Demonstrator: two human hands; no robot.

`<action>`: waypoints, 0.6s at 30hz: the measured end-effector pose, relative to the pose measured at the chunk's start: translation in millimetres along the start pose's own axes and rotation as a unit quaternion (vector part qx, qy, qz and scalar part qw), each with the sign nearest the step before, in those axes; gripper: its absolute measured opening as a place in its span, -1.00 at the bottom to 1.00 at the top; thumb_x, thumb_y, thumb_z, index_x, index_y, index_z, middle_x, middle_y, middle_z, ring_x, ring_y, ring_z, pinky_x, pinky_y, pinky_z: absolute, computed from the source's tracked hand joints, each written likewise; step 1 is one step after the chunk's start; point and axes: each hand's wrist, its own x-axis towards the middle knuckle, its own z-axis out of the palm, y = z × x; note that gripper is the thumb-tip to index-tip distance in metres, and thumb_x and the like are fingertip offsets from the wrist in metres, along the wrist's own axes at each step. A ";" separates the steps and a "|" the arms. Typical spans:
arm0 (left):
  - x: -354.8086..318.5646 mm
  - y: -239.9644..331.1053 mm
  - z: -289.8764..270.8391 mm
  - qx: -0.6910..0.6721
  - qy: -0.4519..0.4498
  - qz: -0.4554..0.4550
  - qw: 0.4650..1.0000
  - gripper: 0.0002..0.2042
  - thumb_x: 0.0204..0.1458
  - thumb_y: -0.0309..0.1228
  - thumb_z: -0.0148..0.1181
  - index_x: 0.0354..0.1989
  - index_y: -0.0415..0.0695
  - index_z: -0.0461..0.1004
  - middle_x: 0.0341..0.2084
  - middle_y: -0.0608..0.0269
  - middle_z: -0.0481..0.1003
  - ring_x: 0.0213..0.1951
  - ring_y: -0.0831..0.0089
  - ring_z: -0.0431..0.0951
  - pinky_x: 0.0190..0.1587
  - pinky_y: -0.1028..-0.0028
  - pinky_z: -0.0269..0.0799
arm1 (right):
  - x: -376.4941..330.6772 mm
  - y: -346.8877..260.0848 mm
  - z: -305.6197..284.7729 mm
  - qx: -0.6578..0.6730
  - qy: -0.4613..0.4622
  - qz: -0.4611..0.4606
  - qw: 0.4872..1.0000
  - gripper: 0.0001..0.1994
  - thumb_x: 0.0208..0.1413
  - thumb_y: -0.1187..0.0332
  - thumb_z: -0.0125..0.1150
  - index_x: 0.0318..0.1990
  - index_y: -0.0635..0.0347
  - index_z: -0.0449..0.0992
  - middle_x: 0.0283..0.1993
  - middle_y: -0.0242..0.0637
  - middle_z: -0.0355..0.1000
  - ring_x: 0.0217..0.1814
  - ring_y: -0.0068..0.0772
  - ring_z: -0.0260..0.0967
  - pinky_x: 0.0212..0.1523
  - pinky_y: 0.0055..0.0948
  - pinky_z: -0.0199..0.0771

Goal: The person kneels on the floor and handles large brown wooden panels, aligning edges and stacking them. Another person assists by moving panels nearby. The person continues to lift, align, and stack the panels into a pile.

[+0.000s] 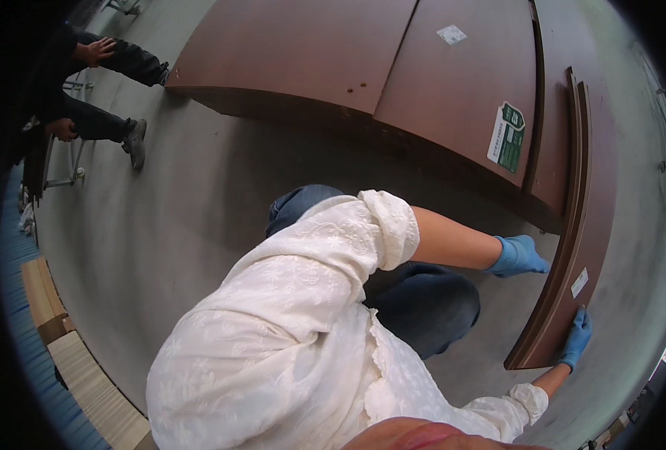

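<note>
My left hand (520, 256), in a blue glove, reaches to the left edge of a stack of long brown strips (541, 313). Its fingers are together and stretched out, their tips at that edge; whether they touch it is hard to tell. On the opposite side, my right hand (576, 339), also gloved in blue, is closed round the right edge of a wider brown board (594, 225) that carries a small white label (579, 283). The narrow strips lie lengthwise along this board, close to its left edge.
Large brown panels (295, 45) stand ahead, one with a green and white label (507, 137). Another person's legs (97, 116) and hands are at far left, beside a metal frame (76, 161). Stacked pale boards (97, 390) lie at lower left. My bent knee (430, 307) is beneath my left arm.
</note>
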 end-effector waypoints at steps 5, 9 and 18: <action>32.5 -3.1 46.0 -0.048 -0.020 0.002 0.999 -0.26 0.21 0.11 0.28 0.24 -0.41 0.47 0.08 -0.18 0.57 0.08 0.00 0.61 0.21 0.16 0.49 | 2.9 -12.0 4.5 0.112 -0.051 0.050 0.991 -0.49 0.45 0.02 0.19 0.15 0.40 0.58 0.05 -0.30 0.58 0.02 -0.47 0.42 0.15 -0.41 0.44; 28.8 8.7 68.4 -0.161 -0.006 0.041 0.986 -0.26 0.27 0.10 0.20 0.24 -0.46 0.43 0.04 -0.16 0.56 0.08 0.10 0.61 0.10 0.24 0.58 | 3.5 -21.1 7.9 0.179 -0.086 0.045 0.979 -0.55 0.43 0.04 0.22 0.06 0.35 0.62 -0.04 -0.38 0.59 -0.06 -0.55 0.41 0.05 -0.46 0.47; 31.0 11.5 66.8 -0.035 0.037 0.043 0.998 -0.36 0.31 0.07 0.09 0.03 -0.46 0.52 -0.23 -0.12 0.60 -0.21 0.13 0.70 -0.16 0.25 0.67 | -3.0 -49.6 26.3 0.267 -0.049 0.063 0.960 -0.61 0.32 0.08 0.37 -0.11 0.32 0.64 -0.19 -0.39 0.58 -0.22 -0.59 0.41 -0.14 -0.48 0.47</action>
